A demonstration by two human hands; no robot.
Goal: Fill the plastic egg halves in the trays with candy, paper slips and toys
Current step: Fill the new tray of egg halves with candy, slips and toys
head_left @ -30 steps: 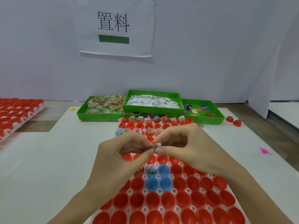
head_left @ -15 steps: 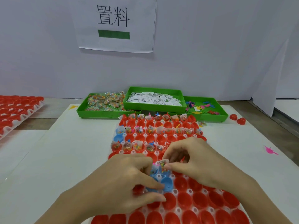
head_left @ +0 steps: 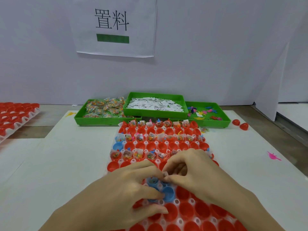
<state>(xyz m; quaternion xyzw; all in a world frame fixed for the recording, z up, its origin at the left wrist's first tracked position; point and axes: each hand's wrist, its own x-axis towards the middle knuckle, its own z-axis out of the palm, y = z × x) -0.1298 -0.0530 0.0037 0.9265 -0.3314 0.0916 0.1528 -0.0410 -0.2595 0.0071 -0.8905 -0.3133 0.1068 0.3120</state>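
Observation:
A white tray (head_left: 176, 201) of red egg halves lies in front of me, with a few blue halves (head_left: 168, 194) near its middle. The far rows hold candy, paper slips and toys; the near rows are bare. My right hand (head_left: 196, 174) pinches a small folded paper slip (head_left: 165, 174) just above a blue half (head_left: 153, 181) that holds candy. My left hand (head_left: 120, 194) lies over the blue halves with its fingertips at the same slip; whether it grips the slip I cannot tell.
Three green bins stand at the back: candy packets (head_left: 103, 108), paper slips (head_left: 155, 104) and small toys (head_left: 205, 112). Another tray of red halves (head_left: 15, 117) sits far left. Two loose red halves (head_left: 240, 124) and a pink toy (head_left: 273, 156) lie at the right.
Both hands came down from mid-air onto the tray with the slip. Over the last half second they barely moved.

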